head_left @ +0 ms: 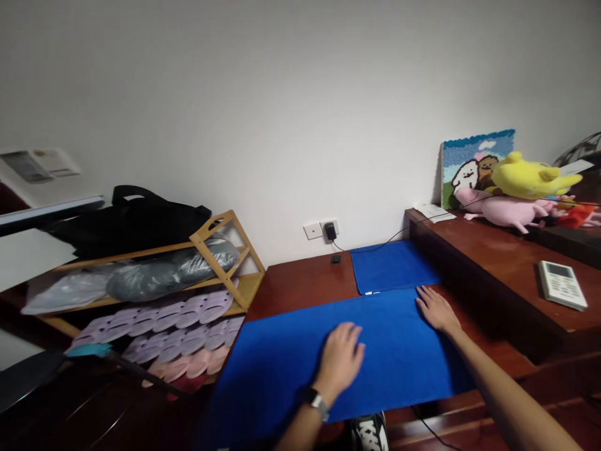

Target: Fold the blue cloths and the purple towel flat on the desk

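Observation:
A large blue cloth (286, 351) lies spread over the dark red wooden surface, its near edge hanging at the front. My right hand (437, 310) rests flat on its far right corner, fingers stretched out. Over the middle of the same cloth is my left hand (340, 354), palm down with fingers loosely bent and a little apart; a band is on that wrist. Neither hand grips anything. Behind the cloth, against the wall, is a second, folded blue cloth (397, 266) with a small white label at its near edge.
At left, a wooden rack (248, 291) holds lilac slippers (188, 313), plastic-wrapped bundles and a black bag (141, 219). A raised ledge (493, 257) at right bears a white remote (562, 285) and plush toys (526, 181). A black plug (330, 232) trails a cable along the wall.

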{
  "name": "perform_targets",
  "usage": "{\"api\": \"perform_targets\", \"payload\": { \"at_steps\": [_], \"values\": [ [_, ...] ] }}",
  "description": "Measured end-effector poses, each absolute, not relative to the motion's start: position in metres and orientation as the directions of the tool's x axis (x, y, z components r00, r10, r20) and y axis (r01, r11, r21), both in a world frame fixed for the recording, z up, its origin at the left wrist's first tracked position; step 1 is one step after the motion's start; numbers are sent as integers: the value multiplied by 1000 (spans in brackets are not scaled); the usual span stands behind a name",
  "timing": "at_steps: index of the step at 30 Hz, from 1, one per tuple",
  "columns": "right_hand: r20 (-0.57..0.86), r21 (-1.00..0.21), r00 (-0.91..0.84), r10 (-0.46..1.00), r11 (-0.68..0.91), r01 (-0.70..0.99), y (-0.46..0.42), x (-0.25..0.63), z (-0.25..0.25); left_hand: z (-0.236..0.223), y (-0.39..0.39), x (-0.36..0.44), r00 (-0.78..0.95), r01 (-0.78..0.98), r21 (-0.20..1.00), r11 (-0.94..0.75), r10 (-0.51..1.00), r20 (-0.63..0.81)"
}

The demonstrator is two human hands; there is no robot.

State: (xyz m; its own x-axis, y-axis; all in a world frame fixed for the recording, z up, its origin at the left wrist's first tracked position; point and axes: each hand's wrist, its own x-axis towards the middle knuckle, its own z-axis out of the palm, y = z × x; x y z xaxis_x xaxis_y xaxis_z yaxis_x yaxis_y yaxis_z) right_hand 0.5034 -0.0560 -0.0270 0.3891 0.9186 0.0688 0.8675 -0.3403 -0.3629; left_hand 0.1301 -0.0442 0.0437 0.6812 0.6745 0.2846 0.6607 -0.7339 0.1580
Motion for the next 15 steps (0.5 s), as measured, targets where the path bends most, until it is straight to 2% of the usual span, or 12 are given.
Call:
{"api": "perform_targets", "payload": {
  "at_steps": [3, 8, 11, 15],
  "values": [
    [61, -385, 393, 918, -342, 857, -54, 508, -27, 36, -101, 219, 856, 418, 215, -883, 462, 234],
    [63, -429, 405, 912, -342, 836, -50, 516, -25, 16, -138, 304, 952, 224, 99, -970, 239, 190],
    [72, -465, 442, 894, -362, 808, -49, 520, -26, -1, -145, 326, 945, 185, 149, -971, 217, 243],
    [67, -513, 526, 848, -423, 747, -45, 522, -30, -20, -153, 335, 910, 224, 301, -927, 310, 275]
  ]
}}
